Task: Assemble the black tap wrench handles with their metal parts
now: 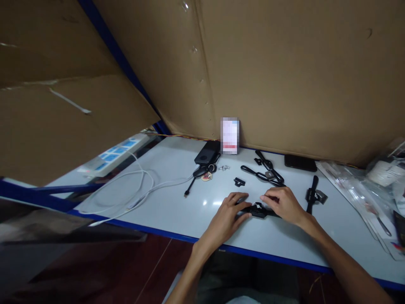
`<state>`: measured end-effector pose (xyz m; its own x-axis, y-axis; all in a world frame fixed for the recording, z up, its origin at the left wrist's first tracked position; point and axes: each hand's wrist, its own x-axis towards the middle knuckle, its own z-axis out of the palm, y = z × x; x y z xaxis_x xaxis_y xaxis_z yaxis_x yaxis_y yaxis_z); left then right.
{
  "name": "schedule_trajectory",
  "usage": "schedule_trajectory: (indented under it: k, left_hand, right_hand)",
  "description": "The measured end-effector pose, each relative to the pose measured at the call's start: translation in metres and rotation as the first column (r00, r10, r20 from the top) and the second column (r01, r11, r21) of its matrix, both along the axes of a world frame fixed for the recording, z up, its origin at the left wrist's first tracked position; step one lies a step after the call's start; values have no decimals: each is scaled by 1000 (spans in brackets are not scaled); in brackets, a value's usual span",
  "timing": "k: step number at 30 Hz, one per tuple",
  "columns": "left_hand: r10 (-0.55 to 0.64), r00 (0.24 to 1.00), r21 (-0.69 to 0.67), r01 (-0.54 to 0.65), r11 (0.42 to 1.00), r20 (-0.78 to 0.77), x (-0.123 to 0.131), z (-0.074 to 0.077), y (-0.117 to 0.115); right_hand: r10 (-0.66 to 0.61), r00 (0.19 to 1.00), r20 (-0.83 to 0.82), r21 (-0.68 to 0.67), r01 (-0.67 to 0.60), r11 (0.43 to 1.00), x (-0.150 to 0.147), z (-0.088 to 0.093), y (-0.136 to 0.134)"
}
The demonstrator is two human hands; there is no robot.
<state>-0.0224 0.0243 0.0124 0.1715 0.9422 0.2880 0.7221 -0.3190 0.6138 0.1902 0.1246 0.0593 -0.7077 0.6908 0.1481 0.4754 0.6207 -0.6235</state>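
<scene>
A black spokeshave (258,211) lies on the white table in front of me, its body between my two hands. My left hand (228,213) is closed round its left handle, with thumb and fingers at the body. Just above its right side, my right hand (281,203) has thumb and forefinger pinched together. Whatever sits in that pinch is too small to make out. Beyond my hands are a loose black cap piece (239,182), several small silver screws (224,168) and more spokeshaves (264,174). Another spokeshave (312,196) with a grey blade rests to the right.
A black power bank (207,153) and keys (205,169) lie at the back left, near white cables (148,185). A lit phone (230,136) leans on the cardboard wall. A dark phone (300,163) and plastic packages (354,202) are at right. A power strip (114,155) is far left.
</scene>
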Motion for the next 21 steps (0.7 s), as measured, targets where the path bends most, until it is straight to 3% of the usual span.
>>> schedule_trajectory:
  k: [3, 7, 15, 21]
  left_hand:
    - [-2, 1000, 3, 2, 1000, -3, 0, -1, 0]
    - [3, 1000, 8, -3, 1000, -15, 1, 0, 0]
    - [3, 1000, 4, -3, 1000, -31, 1, -1, 0]
    - [-5, 1000, 23, 6, 1000, -27, 1, 0, 0]
  right_hand:
    - [94, 996, -5, -38, -94, 995, 4, 5, -1]
    - [202, 969, 139, -1, -204, 979, 3, 6, -6]
    - [106, 971, 215, 122, -135, 983, 2, 2, -5]
    - [180, 979, 97, -6, -180, 984, 2, 5, -7]
